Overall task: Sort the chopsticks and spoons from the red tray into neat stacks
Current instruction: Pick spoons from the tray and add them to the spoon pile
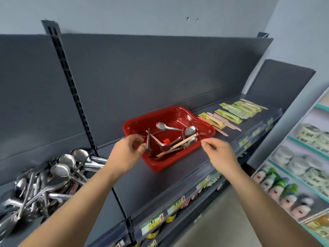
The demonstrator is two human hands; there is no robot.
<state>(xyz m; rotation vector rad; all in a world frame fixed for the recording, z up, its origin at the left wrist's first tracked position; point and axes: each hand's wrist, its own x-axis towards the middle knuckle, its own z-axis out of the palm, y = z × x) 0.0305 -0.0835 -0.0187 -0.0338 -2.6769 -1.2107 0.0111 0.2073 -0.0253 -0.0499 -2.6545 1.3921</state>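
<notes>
The red tray (179, 114) sits on the dark shelf, holding several metal spoons (190, 130) and a few wooden chopsticks (179, 143) lying crossed. My left hand (127, 151) is at the tray's left rim, where thumb and forefinger pinch the end of an upright spoon handle (148, 139). My right hand (219, 153) hovers over the tray's near right corner with fingers loosely curled and nothing in them. To the left lies a heap of sorted spoons (58, 172). Packaged chopsticks (231, 113) lie in rows to the right of the tray.
The shelf's front lip (222, 168) carries price labels, and jars stand on the shelf below. A second rack at the right (302, 157) holds stacked packages and bottles. A slotted upright post (71, 86) divides the back panel.
</notes>
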